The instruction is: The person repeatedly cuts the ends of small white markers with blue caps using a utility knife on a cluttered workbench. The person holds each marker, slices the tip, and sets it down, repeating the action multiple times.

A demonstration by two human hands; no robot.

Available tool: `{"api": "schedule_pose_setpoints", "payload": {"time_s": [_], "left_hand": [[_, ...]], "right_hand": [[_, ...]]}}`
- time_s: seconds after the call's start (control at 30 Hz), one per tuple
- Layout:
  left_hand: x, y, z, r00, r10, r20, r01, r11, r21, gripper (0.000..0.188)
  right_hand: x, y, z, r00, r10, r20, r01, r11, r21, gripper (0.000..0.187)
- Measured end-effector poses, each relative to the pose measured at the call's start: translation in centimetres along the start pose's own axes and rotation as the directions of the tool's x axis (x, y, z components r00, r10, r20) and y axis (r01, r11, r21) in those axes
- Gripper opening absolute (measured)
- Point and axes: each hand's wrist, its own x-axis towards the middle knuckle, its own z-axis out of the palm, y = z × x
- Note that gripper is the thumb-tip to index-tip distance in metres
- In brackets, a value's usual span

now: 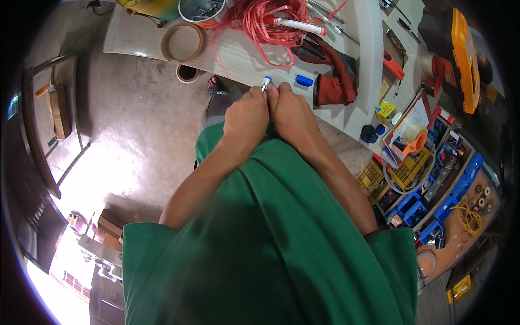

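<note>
My left hand (245,122) and my right hand (294,112) are closed side by side at the front edge of the table, knuckles up. Between their thumbs and fingertips a small silvery piece with a blue end (266,82) pokes out; the rest of it is hidden by the fingers. A small blue cap-like piece (304,80) lies on the table just right of my right hand. Beyond it rests a red and dark grey work glove (333,86). Ahead of my hands sits a tangle of red plastic string (260,27), with a white and red marker (298,25) on top.
A tape roll (183,42) lies near the table's left edge, beside a white tub (203,11). At right are a red-handled cutter (393,66), a yellow box (385,110), an orange tape dispenser (415,143) and several blue bins (413,208). A foot (214,85) shows below the table.
</note>
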Motion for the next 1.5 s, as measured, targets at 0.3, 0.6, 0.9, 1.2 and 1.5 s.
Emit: {"api": "schedule_pose_setpoints", "payload": {"time_s": [0.3, 0.6, 0.9, 1.2, 1.5], "left_hand": [[-4.3, 0.7, -3.7, 0.996, -0.077, -0.044, 0.037, 0.808, -0.587, 0.034], [-8.0, 2.6, -7.6, 0.988, -0.023, 0.151, 0.144, 0.456, -0.878, 0.031], [-9.6, 3.5, -7.8, 0.997, 0.056, 0.057, 0.019, 0.529, -0.848, 0.042], [-10.1, 3.6, -7.7, 0.990, 0.125, -0.061, -0.124, 0.594, -0.795, 0.026], [-10.1, 3.4, -7.8, 0.984, 0.169, -0.050, -0.142, 0.593, -0.793, 0.024]], "right_hand": [[-4.5, -0.3, -3.4, 0.997, -0.045, -0.057, 0.054, 0.984, 0.167, 0.044], [-7.2, -0.7, -4.2, 0.984, -0.146, -0.102, 0.172, 0.645, 0.744, 0.040], [-8.9, -0.9, -6.0, 0.970, -0.222, 0.098, -0.002, 0.395, 0.918, 0.018], [-9.3, -0.1, -5.7, 0.959, -0.275, 0.067, 0.046, 0.385, 0.922, 0.021], [-9.3, 0.4, -6.1, 0.937, -0.333, 0.100, 0.004, 0.299, 0.954, 0.014]]}}
